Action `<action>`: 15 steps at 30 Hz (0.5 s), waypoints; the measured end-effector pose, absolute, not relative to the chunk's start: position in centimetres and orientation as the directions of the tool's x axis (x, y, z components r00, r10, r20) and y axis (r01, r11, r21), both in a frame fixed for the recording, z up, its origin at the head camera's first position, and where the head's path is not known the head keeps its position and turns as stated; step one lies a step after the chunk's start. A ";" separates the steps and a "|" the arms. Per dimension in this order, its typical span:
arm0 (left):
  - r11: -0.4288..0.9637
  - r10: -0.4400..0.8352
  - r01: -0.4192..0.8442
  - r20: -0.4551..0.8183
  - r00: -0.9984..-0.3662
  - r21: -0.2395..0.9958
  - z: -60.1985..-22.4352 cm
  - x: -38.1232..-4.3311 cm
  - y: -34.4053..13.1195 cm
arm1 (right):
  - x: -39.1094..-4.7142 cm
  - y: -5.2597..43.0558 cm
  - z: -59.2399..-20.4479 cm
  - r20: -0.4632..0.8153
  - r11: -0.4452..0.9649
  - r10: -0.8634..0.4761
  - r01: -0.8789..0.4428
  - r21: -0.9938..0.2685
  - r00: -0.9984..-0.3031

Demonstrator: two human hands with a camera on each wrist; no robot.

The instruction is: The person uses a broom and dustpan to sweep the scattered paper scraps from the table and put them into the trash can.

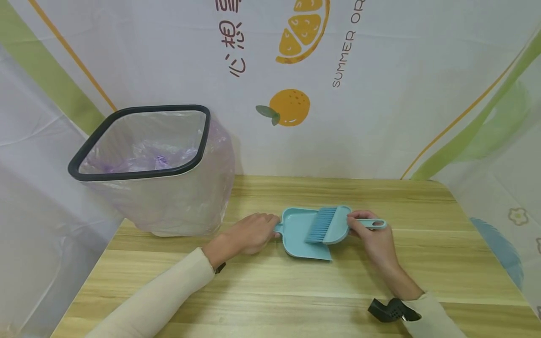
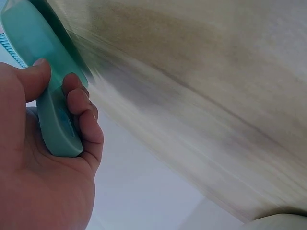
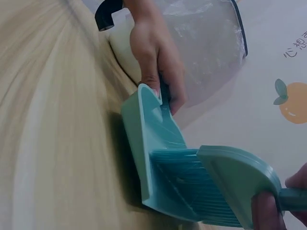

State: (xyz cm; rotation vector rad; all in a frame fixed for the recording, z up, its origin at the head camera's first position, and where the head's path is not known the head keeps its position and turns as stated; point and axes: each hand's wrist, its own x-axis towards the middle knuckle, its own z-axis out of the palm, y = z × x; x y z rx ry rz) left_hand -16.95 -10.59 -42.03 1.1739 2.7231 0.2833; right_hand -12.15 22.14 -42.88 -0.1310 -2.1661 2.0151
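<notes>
A light blue dustpan (image 1: 296,234) is over the wooden table, its open edge toward the right and front. My left hand (image 1: 255,233) grips its short handle; in the left wrist view the fingers (image 2: 88,122) curl round that handle. My right hand (image 1: 374,239) holds a matching small brush (image 1: 338,227) where the handle meets the head, with the looped handle end sticking out to the right. The brush's bristles (image 3: 192,182) reach into the dustpan and lie against its inside. No debris can be made out in the pan.
A white waste bin (image 1: 169,202) with a black rim and a thin purplish liner stands at the table's back left. Behind the wooden table (image 1: 262,300) hangs a white cloth (image 1: 380,131) printed with oranges and lettering.
</notes>
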 end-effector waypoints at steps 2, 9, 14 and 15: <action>0.678 0.728 0.696 -0.082 -0.681 0.237 -42.1 -17.0 -10.6 | -11.9 22.2 -43.0 0.070 0.122 0.179 -0.049 -0.991 -0.981; 0.696 0.711 0.671 -0.112 -0.695 0.255 -42.4 -17.2 -10.5 | -10.1 22.8 -44.0 0.257 0.417 0.082 -0.202 -0.886 -0.963; 0.695 0.711 0.672 -0.107 -0.695 0.255 -42.5 -17.2 -10.4 | -9.2 23.0 -44.8 0.508 0.595 -0.090 -0.456 -0.662 -0.856; 0.695 0.711 0.672 -0.106 -0.695 0.256 -42.5 -17.2 -10.3 | -9.1 23.0 -45.0 0.554 0.626 -0.130 -0.502 -0.597 -0.822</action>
